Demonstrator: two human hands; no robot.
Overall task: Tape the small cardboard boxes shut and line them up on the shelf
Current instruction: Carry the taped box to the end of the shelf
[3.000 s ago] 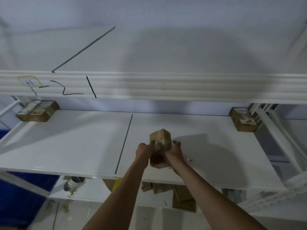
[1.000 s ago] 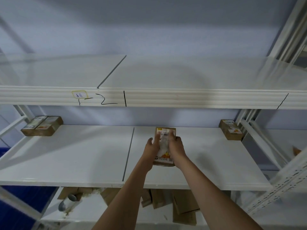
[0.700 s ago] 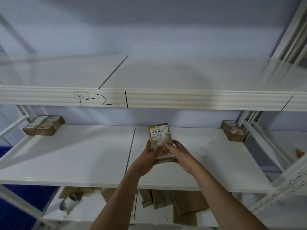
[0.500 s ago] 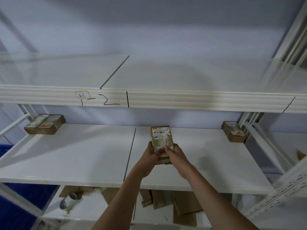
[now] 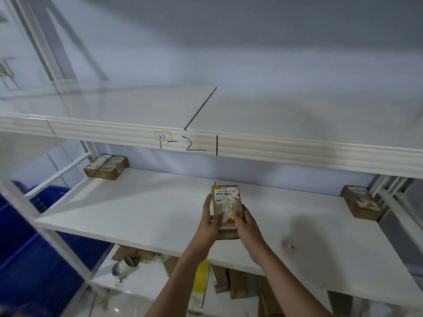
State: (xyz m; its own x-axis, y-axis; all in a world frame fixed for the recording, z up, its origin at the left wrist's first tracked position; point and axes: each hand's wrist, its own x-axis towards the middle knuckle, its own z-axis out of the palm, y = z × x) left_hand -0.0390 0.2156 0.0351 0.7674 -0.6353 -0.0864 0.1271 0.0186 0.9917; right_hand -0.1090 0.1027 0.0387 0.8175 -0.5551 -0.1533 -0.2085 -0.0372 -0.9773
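**A:** Well, that was a clear shift: the small cardboard box [image 5: 226,208] had been turned from standing on end three seconds earlier to label-up, and at this moment it was held over the middle of the shelf [image 5: 142,207], its barcode label facing the camera.

**B:** And the grip?

**A:** Both hands were on it. The left hand [image 5: 209,221] was curled round the left edge, the right hand [image 5: 246,224] wrapped round the near right corner, thumbs lying over the pale tape on top. Half a second before, the hands sat in much the same hold, so the turning looked finished.

**B:** The view swung too, didn't it?

**A:** It did, towards the left. The pair of finished boxes [image 5: 105,167] at the far left corner of the shelf moved further into frame, while the boxes at the far right [image 5: 361,202] slid towards the edge.

**B:** So what did that mean for the job?

**A:** My reading: taping on this one was done or nearly so, and the glance left suggested it was bound for the row beside that left pair. Whether the box was touching the shelf or just above it, I couldn't tell. More cardboard [image 5: 238,284] waited on the shelf below, so plenty was left.
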